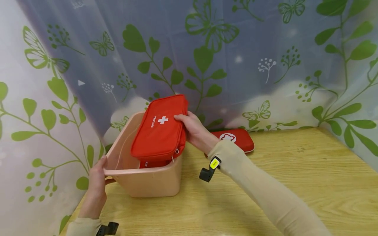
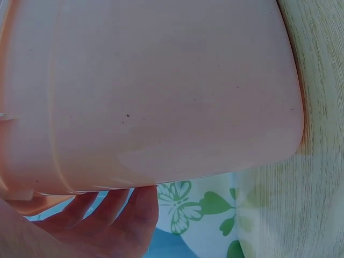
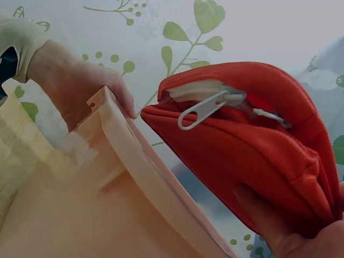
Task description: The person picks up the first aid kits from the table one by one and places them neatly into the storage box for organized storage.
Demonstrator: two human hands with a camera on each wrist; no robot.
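A red first aid pouch (image 1: 156,134) with a white cross is tilted over the peach plastic bin (image 1: 147,183). My right hand (image 1: 196,129) grips the pouch by its right side, thumb on top. In the right wrist view a zipper pull (image 3: 204,110) hangs at the pouch's partly unzipped edge. My left hand (image 1: 95,177) holds the bin's rim at the near left corner; its fingers (image 2: 137,217) lie against the bin's side in the left wrist view. Inside the bin, below the pouch, shows a red piece lettered KIT (image 1: 155,164), mostly hidden.
A second red case (image 1: 245,139) with a white round emblem lies on the wooden table (image 1: 283,183) behind my right wrist. Patterned curtains (image 1: 251,65) with green leaves and butterflies hang along the back and the sides.
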